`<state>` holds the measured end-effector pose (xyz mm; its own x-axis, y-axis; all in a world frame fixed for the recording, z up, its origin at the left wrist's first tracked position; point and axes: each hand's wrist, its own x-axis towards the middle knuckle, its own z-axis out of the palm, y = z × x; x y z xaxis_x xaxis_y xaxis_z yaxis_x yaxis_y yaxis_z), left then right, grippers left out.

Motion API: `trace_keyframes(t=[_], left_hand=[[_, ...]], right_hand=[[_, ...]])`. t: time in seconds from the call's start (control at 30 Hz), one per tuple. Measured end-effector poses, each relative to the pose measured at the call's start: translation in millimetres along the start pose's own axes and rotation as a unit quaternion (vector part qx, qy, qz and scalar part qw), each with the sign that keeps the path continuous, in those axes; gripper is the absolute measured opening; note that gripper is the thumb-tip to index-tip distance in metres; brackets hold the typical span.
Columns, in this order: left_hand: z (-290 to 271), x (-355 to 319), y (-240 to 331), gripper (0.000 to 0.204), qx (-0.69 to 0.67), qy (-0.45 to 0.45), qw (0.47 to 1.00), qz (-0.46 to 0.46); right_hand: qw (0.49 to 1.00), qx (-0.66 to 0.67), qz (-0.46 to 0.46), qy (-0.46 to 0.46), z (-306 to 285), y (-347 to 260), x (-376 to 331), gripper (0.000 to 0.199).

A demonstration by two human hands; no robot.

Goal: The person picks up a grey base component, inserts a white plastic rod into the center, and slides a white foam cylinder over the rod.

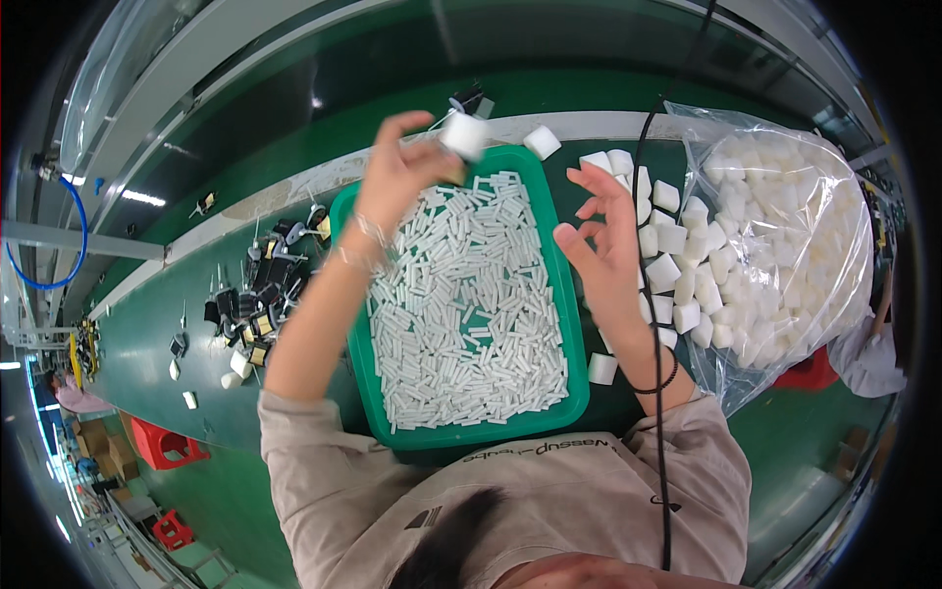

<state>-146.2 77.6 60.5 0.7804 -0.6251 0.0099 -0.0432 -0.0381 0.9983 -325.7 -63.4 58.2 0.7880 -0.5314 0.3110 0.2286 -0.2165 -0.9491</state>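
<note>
Nearest the body, a green tray [574,398] sits on the green worktop [157,334], filled with a loose heap of short white sticks [471,314]. Just right of the tray, small white foam blocks [677,270] lie scattered on the worktop, and beyond them a clear plastic bag [785,236] bulges with many more of the same.

The right hand [603,245] hovers over the tray's right rim with its grip spread, fingers fanned and pinching nothing. Farther out, the left hand [397,172] is raised above the tray's far left corner, and its grip pinches a single white foam block [464,134] between thumb and fingertips.

By my reading, the step in hand is pairing this held block with a stick: the block is lifted and presented, while the free hand has no stick yet. The next move likely calls for the right hand to dip into the heap, single out one stick, and line it up squarely with the block.

To the far left, dark small parts [260,294] lie in a cluster.
</note>
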Motion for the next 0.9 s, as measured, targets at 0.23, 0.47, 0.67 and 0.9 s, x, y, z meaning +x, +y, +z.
trace_keyframes(t=[0.23,0.47,0.67,0.9], left_hand=[[-103,137,-67,0.035,0.54,0.043,0.828,-0.143],[23,134,-36,0.045,0.736,0.044,0.665,0.116],[48,142,-34,0.042,0.7,-0.002,0.712,0.066],[18,59,21,0.039,0.166,0.018,0.963,0.21]], right_hand=[[0.931,-0.351,-0.081,-0.053,-33,0,22,0.022],[0.85,-0.517,-0.097,0.013,-64,20,42,0.018],[0.898,-0.434,-0.069,-0.04,-59,19,35,0.02],[0.851,-0.456,-0.163,-0.202,9,27,1,0.012]])
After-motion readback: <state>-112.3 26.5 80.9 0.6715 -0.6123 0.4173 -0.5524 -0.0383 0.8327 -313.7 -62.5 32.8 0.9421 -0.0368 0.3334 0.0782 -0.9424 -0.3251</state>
